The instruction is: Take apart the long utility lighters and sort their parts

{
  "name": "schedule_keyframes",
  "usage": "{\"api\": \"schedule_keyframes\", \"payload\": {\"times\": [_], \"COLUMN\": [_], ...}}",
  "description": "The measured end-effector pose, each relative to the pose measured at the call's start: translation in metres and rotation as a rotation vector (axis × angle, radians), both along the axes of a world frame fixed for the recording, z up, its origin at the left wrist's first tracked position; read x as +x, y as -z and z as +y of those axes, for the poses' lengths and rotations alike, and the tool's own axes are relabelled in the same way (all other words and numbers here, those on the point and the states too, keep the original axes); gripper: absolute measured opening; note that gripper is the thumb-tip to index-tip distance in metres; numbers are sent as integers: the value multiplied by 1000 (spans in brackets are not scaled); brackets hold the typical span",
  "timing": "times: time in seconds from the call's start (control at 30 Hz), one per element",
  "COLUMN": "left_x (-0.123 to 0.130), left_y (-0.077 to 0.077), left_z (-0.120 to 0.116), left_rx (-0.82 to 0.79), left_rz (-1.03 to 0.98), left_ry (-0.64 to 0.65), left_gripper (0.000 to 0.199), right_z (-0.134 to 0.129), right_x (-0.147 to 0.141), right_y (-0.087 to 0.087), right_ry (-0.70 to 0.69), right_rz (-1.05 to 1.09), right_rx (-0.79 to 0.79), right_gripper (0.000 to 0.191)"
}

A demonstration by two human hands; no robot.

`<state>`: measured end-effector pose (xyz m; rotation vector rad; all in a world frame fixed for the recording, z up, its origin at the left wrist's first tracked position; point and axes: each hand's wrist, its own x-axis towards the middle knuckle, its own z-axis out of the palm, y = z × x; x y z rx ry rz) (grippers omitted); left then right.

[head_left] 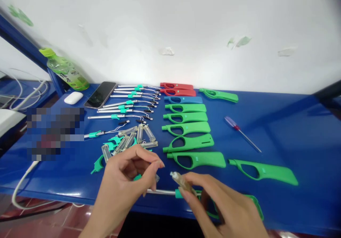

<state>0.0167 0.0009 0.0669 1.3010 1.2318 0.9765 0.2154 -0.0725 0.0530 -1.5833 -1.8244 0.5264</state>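
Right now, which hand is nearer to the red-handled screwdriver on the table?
Right. The right hand is below and slightly left of the screwdriver, holding a small clear tube. The left hand lies farther left, by the clear tubes.

A small assembly workbench: a blue table (293, 124) against a white wall, with lighter shells (186, 127), metal tubes (119, 106) and a screwdriver (241, 131) laid out.

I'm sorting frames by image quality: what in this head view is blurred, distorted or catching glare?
Head view: the left hand and right hand are softly motion-blurred; the blue table bows from wide-angle distortion and shows pale sheen at its front edge; a pixelated block masks one patch; the green handle shells stay sharp.
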Motion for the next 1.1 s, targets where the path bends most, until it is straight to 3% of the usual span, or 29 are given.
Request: {"api": "schedule_keyframes", "payload": {"times": [0.13, 0.33, 0.5, 0.8, 1.1], "left_x": [-2, -6, -1, 3, 4], "left_y": [9, 7, 3, -1, 4], "left_z": [0, -1, -5, -13, -18], "left_rx": [-35, -47, 67, -142, -131], "left_rz": [-26, -36, 96, -16, -7], "left_ry": [-9, 67, 119, 177, 218], "left_gripper": [10, 17, 16, 20, 21], "right_z": [3, 6, 8, 7, 7], "right_x": [1, 2, 2, 1, 2], "right_y": [2, 5, 6, 6, 6], "right_ry": [13, -7, 15, 37, 69], "right_rz": [-32, -37, 40, 80, -41], "right_rx": [23, 32, 46, 119, 248], "right_gripper": [22, 23, 26, 11, 4]}}
